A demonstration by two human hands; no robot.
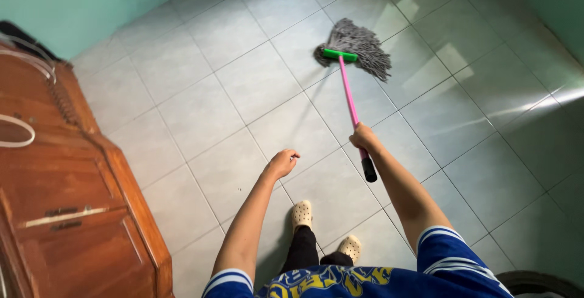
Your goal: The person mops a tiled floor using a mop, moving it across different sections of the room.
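The string mop with a grey yarn head, green plastic clamp and slim pink handle (350, 94) lies out ahead on the pale grey tiled floor (201, 115); its yarn fans over the tiles toward the far wall, the green bar sits across the near edge of the yarn, and the pink shaft slants back to a black end grip below the fist; there is one mop, two hands, and two cream perforated clogs (302, 214) standing on the tiles below; the right hand (364, 138) is clamped around the pink shaft just above the black grip, fingers wrapped fully closed; the left hand (282, 163) hangs free over the floor, fingers loosely curled, holding and touching nothing; one carved reddish-brown wooden cabinet (79, 213) stands along the left.
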